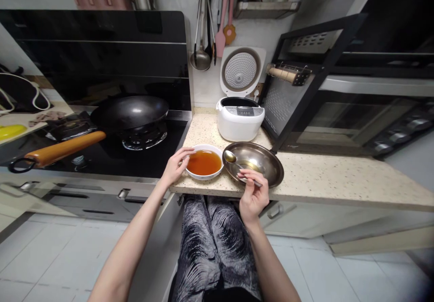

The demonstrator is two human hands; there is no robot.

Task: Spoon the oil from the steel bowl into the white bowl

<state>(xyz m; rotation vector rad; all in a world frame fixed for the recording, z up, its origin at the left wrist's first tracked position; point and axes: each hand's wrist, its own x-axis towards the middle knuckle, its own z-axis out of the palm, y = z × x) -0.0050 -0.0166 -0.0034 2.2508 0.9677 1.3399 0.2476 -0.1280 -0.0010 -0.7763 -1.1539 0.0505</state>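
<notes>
A white bowl [205,177] with reddish-brown liquid stands at the counter's front edge. My left hand [175,166] grips its left rim, fingers and thumb closed at the edge. Right beside it is a wide stainless steel bowl [274,162] with a little yellowish liquid at the bottom. My right hand [255,194] pinches the handle of a metal spoon [230,157]. The spoon's head is over the left part of the steel bowl, close to the white bowl's rim. Part of the handle is hidden by my fingers.
Behind the bowls stands a white rice cooker [240,123], lid up. On the stove at left rests a black wok [130,112], its wooden handle [68,148] jutting toward me. An oven [359,121] in a black rack stands right. Utensils, including a ladle [200,59], hang on the wall.
</notes>
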